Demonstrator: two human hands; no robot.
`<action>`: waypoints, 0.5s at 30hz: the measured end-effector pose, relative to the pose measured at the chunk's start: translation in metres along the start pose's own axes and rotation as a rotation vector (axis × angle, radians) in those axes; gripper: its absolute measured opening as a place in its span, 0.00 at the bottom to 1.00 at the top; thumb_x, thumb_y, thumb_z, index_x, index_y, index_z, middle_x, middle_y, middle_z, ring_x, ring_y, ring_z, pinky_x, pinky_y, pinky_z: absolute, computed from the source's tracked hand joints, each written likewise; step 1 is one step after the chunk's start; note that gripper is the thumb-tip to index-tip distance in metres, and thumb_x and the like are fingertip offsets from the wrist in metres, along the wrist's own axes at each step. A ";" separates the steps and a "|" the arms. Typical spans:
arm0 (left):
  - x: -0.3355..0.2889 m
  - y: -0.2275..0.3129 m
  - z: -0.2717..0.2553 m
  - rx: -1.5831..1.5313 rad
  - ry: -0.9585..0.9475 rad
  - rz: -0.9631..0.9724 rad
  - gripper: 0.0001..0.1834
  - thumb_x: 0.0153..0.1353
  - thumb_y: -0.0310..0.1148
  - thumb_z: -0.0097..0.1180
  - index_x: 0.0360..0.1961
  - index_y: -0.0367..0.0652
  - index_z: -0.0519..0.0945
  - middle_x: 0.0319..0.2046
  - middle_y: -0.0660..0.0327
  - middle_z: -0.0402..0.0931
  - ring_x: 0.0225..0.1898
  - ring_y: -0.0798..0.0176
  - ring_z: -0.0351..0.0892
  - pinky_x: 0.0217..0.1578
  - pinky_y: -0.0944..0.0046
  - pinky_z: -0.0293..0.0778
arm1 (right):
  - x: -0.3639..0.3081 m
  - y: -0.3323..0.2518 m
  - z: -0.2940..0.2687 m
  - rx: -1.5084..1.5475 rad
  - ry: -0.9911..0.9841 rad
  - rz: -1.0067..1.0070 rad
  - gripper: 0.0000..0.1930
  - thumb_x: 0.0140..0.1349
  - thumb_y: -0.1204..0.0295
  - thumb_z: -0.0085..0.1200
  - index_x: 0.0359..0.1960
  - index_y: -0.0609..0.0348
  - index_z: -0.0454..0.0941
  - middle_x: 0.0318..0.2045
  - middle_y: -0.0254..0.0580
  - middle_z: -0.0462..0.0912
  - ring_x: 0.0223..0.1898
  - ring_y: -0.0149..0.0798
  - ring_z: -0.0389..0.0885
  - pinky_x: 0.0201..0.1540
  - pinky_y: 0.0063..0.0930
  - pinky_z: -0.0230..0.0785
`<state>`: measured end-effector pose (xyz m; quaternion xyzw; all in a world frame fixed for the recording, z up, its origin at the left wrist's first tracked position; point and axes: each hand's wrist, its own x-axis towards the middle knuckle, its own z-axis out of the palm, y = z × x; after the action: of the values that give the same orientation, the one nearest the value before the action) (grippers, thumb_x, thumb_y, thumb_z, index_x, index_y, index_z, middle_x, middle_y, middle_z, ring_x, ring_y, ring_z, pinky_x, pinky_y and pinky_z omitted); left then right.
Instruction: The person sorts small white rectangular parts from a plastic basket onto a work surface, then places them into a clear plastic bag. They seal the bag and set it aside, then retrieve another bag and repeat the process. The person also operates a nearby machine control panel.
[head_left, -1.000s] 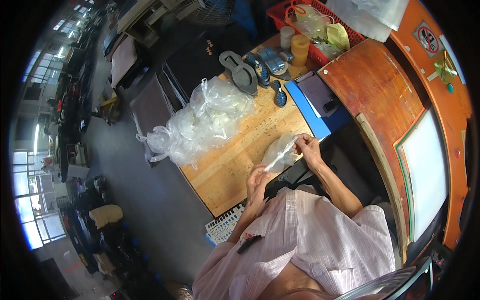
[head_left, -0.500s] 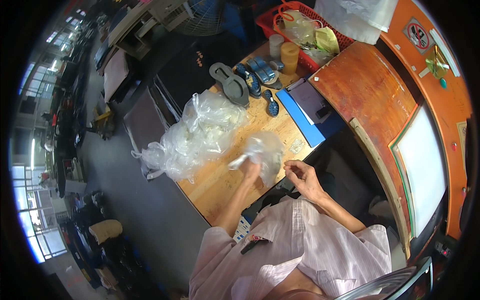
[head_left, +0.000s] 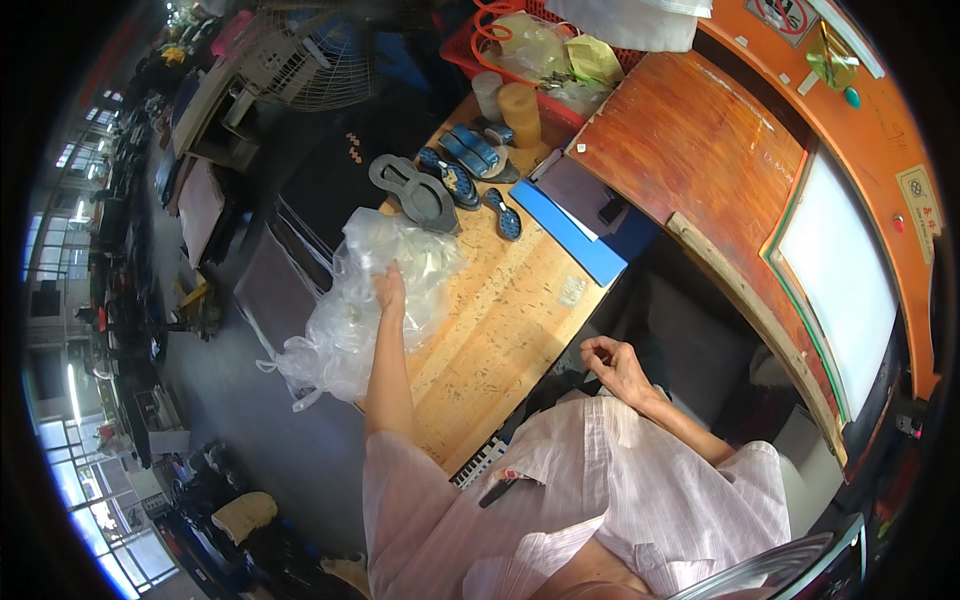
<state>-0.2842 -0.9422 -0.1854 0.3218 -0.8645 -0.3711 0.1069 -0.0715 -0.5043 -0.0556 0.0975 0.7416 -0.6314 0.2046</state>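
- The left hand (head_left: 391, 288) reaches across the counter (head_left: 505, 305) to the pile of clear plastic bags (head_left: 345, 325) and touches it; its fingertips are lost among the crumpled film, so whether they grip any of it cannot be told.
- The right hand (head_left: 617, 370) hangs just off the near edge of the counter, in front of the striped shirt (head_left: 560, 480), with its fingers loosely bent inward; whether the fingertips meet the thumb is unclear.
- The plastic bags lie in a loose heap along the left side of the counter, partly past its edge, with twisted ends trailing toward the lower left.
- Behind the heap, touching or nearly touching it, lies a dark grey sole-shaped piece (head_left: 428, 204) with cut-outs.
- Just right of that piece sit a blue-patterned sole (head_left: 456, 185) and a sandal with blue straps (head_left: 470, 149); a smaller blue-patterned piece (head_left: 508, 222) lies nearer the person.
- Beyond these, an amber cylinder (head_left: 519, 115) and a whitish cylinder (head_left: 487, 97) stand side by side, close to a red basket (head_left: 563, 113) filled with bags and small items.
- A blue board (head_left: 570, 235) lies along the right side of the counter, beside dark sheets (head_left: 580, 190).
- A pale patch (head_left: 572, 291) shows on the wood below the blue board.
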 end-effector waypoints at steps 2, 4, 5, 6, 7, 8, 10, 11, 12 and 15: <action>0.007 -0.021 0.016 -0.045 0.021 -0.028 0.28 0.66 0.40 0.58 0.61 0.30 0.76 0.55 0.43 0.81 0.54 0.44 0.81 0.56 0.51 0.74 | -0.001 0.004 -0.001 -0.014 -0.003 0.014 0.15 0.68 0.72 0.57 0.47 0.75 0.81 0.28 0.38 0.82 0.26 0.23 0.74 0.30 0.23 0.70; 0.011 -0.026 0.013 -0.365 -0.153 -0.276 0.30 0.64 0.40 0.61 0.61 0.30 0.76 0.56 0.42 0.80 0.57 0.41 0.79 0.59 0.51 0.71 | -0.002 0.009 -0.003 -0.061 0.004 0.031 0.15 0.68 0.72 0.57 0.47 0.76 0.80 0.28 0.38 0.82 0.26 0.23 0.74 0.29 0.23 0.70; 0.008 -0.022 0.011 -0.192 -0.049 -0.201 0.31 0.61 0.39 0.65 0.60 0.30 0.76 0.53 0.44 0.82 0.55 0.44 0.81 0.59 0.52 0.72 | -0.002 0.012 -0.005 -0.055 0.024 0.025 0.15 0.68 0.72 0.57 0.47 0.76 0.81 0.27 0.37 0.82 0.25 0.23 0.74 0.29 0.23 0.70; 0.002 -0.017 0.005 -0.141 -0.099 -0.131 0.30 0.61 0.37 0.65 0.60 0.30 0.76 0.53 0.44 0.82 0.55 0.45 0.81 0.59 0.52 0.72 | -0.002 0.015 -0.007 -0.050 0.042 0.014 0.15 0.68 0.72 0.57 0.47 0.75 0.81 0.26 0.37 0.81 0.25 0.23 0.74 0.29 0.23 0.70; -0.008 -0.012 -0.003 -0.100 -0.127 -0.041 0.30 0.61 0.36 0.65 0.60 0.29 0.76 0.53 0.45 0.82 0.55 0.46 0.81 0.59 0.52 0.72 | -0.001 0.019 -0.009 -0.045 0.060 0.000 0.15 0.68 0.71 0.57 0.47 0.75 0.81 0.26 0.37 0.81 0.25 0.23 0.74 0.28 0.23 0.70; -0.019 -0.007 -0.011 -0.061 -0.155 0.051 0.29 0.61 0.34 0.66 0.60 0.29 0.76 0.53 0.45 0.81 0.55 0.47 0.81 0.59 0.52 0.72 | 0.001 0.023 -0.011 -0.060 0.058 0.009 0.15 0.68 0.71 0.56 0.47 0.75 0.81 0.26 0.37 0.81 0.25 0.23 0.74 0.28 0.23 0.70; -0.058 -0.003 -0.013 -0.257 0.068 0.145 0.27 0.62 0.31 0.63 0.60 0.28 0.75 0.54 0.44 0.80 0.55 0.48 0.80 0.59 0.53 0.72 | 0.008 0.031 -0.016 -0.107 0.059 0.019 0.15 0.69 0.71 0.56 0.47 0.75 0.81 0.25 0.36 0.81 0.24 0.23 0.74 0.28 0.24 0.70; -0.081 -0.004 -0.012 -0.383 0.170 0.165 0.25 0.63 0.30 0.62 0.59 0.28 0.75 0.55 0.44 0.80 0.55 0.49 0.80 0.59 0.53 0.72 | 0.013 0.034 -0.017 -0.072 0.074 0.047 0.12 0.68 0.71 0.56 0.44 0.71 0.82 0.23 0.39 0.81 0.22 0.27 0.74 0.29 0.27 0.70; -0.106 -0.009 -0.013 -0.294 0.192 0.227 0.24 0.64 0.29 0.61 0.59 0.28 0.75 0.55 0.43 0.79 0.57 0.49 0.79 0.60 0.53 0.71 | 0.021 0.038 -0.018 -0.132 0.080 0.053 0.11 0.67 0.71 0.56 0.42 0.70 0.82 0.23 0.41 0.80 0.22 0.29 0.75 0.29 0.29 0.71; -0.184 -0.034 -0.016 -0.165 0.095 0.313 0.20 0.66 0.28 0.60 0.57 0.31 0.77 0.51 0.47 0.82 0.52 0.52 0.82 0.55 0.55 0.75 | 0.061 0.041 -0.015 -0.343 0.101 0.034 0.11 0.65 0.68 0.55 0.32 0.65 0.80 0.22 0.50 0.79 0.23 0.45 0.81 0.31 0.40 0.72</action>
<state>-0.1190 -0.8519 -0.1881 0.1906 -0.8647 -0.4038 0.2300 -0.1125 -0.4888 -0.1168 0.1054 0.8461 -0.4863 0.1912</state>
